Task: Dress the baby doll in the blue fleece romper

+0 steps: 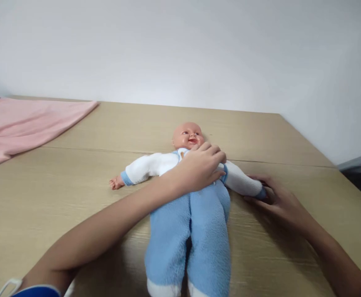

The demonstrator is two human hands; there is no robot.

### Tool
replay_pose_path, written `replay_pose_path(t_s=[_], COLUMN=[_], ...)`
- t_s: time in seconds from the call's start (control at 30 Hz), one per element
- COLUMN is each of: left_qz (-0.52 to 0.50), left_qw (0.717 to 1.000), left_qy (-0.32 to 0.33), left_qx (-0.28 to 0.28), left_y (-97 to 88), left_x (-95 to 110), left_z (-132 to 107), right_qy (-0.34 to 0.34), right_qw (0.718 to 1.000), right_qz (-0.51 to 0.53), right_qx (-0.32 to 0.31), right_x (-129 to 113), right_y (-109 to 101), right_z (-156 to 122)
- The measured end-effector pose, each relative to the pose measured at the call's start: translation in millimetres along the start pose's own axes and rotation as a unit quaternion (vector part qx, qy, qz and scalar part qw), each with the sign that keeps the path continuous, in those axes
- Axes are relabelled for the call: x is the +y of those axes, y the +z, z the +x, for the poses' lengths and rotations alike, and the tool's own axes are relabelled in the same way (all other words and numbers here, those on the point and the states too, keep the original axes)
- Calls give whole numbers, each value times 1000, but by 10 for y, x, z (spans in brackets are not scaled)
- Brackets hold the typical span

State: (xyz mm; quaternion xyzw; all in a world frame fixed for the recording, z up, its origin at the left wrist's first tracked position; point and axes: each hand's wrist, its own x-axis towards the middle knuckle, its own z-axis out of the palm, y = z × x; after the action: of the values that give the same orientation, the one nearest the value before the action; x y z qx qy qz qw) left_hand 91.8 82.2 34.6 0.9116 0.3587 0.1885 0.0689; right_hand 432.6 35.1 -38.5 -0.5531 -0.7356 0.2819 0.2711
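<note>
A doll (205,212) is lying face up on a wooden desk (75,202), its long axis running straight away from the person, head at the far end and legs pointing toward the viewer. Both hands are touching it: the left hand (203,163) is reaching across the chest, just below the chin, while the right hand (275,197) is sitting out to the side, nearer the end of the doll's arm. That right hand is closing thumb and fingers around the sleeve's blue cuff (262,193). The left hand is curving its fingers over the upper chest; whether it is pinching any fabric, I cannot tell.

The doll is wearing fuzzy blue overalls over white sleeves — its bald plastic head (180,134) is showing an open smile. Its other arm is stretching out leftward, bare plastic fingers uncovered. A pink cloth (32,128) is spreading over the desk's far left corner.
</note>
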Motion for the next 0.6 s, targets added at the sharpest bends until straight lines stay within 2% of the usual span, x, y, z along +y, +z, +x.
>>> replay_pose_path(t_s=[0.07,0.13,0.27,0.4,0.5,0.6], left_qz=[15,15,-8,-55,-73,-94], left_qw=[999,998,999,996,996,994], left_qy=[-10,-17,11,56,55,49], left_qx=[-43,-60,-42,-31,-20,-1], left_y=[119,188,235,255,272,287], left_x=[-8,-59,-121,-112,-104,-100], left_z=[164,243,221,172,166,153], right_qy=[27,38,48,17,-7,-53], right_qw=[996,986,976,968,960,959], right_qz=[80,148,199,232,256,256], right_qx=[20,62,77,99,113,110], right_x=[41,60,48,7,-142,-397], right_y=[3,-17,-129,-225,-207,-112], right_z=[-33,-44,82,401,606,687])
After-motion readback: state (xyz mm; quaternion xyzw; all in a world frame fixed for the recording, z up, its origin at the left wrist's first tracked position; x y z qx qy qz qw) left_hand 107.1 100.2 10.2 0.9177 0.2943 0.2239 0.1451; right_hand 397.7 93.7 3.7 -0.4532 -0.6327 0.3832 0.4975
